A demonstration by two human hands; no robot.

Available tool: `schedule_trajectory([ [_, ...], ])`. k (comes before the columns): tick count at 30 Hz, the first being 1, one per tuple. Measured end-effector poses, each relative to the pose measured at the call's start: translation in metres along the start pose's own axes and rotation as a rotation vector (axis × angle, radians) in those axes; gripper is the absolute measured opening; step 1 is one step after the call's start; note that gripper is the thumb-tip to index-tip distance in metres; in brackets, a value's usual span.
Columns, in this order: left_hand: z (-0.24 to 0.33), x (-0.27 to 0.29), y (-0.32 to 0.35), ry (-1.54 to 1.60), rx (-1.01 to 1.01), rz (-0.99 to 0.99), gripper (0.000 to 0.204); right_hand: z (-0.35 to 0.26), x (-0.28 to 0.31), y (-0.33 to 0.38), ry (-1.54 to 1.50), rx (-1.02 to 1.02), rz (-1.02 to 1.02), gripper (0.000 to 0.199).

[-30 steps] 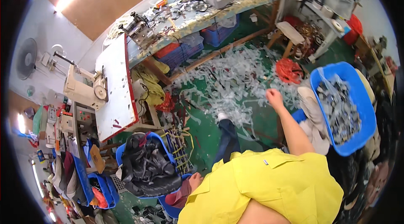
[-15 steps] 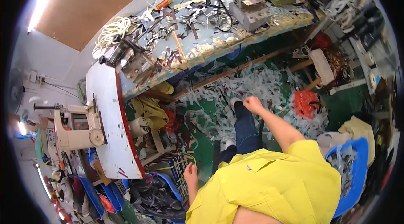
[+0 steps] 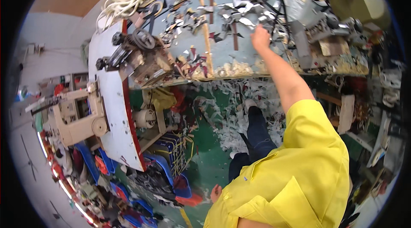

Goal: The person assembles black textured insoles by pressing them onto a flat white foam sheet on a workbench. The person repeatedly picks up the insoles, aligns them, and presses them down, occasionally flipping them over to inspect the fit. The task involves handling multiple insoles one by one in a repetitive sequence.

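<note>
My right hand (image 3: 260,38) reaches over the workbench (image 3: 171,41), its fingers drawn together at the edge of a pile of black and silvery scraps (image 3: 248,11). Whatever may be between those fingertips is hidden. A flat dark-brown strip (image 3: 235,37) lies just left of that hand. Low at my side hangs my left hand (image 3: 216,193), fingers curled in, with nothing visible in it and touching no object. Cream crumbs (image 3: 235,68) are strewn along the bench's front edge.
A small machine with a wheel (image 3: 145,56) stands at the bench's left, another metal machine (image 3: 329,41) at its right. White rope (image 3: 124,1) is coiled behind. A sewing machine (image 3: 79,114) adjoins a red-edged white table (image 3: 120,119). Pale shreds (image 3: 233,121) litter the green floor.
My right hand has gone from above the littered floor up and forward to the scraps on the bench. The view has shifted closer to the bench. My left hand still hangs low.
</note>
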State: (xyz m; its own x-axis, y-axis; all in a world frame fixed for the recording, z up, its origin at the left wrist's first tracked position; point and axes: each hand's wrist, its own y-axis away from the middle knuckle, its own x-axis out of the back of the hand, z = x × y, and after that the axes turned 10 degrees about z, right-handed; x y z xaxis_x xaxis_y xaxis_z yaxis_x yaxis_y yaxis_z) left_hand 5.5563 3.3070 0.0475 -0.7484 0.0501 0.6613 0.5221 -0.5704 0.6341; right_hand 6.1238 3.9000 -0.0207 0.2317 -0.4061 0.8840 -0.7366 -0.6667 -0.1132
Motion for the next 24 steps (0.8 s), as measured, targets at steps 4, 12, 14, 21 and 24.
schedule_trajectory([
  [4, 0.019, -0.017, 0.032, 0.226, 0.099, 0.066, 0.039, 0.006, -0.011, -0.022, 0.065, -0.129, -0.116, 0.032],
  [12, -0.052, -0.029, 0.056, 0.541, 0.246, 0.110, 0.042, 0.037, -0.007, 0.044, -0.521, -0.496, -0.380, 0.027],
  [14, -0.115, -0.047, 0.075, 0.486, 0.239, 0.139, 0.042, 0.027, 0.004, 0.114, -0.391, -0.224, -0.361, 0.025],
  [21, -0.303, -0.121, 0.115, 0.760, 0.448, 0.328, 0.038, 0.007, 0.010, 0.486, -0.178, 0.858, -0.797, 0.032],
  [24, -0.422, -0.142, 0.163, 0.670, 0.365, 0.565, 0.035, 0.000, 0.064, 0.690, -0.020, 1.139, -1.172, 0.035],
])
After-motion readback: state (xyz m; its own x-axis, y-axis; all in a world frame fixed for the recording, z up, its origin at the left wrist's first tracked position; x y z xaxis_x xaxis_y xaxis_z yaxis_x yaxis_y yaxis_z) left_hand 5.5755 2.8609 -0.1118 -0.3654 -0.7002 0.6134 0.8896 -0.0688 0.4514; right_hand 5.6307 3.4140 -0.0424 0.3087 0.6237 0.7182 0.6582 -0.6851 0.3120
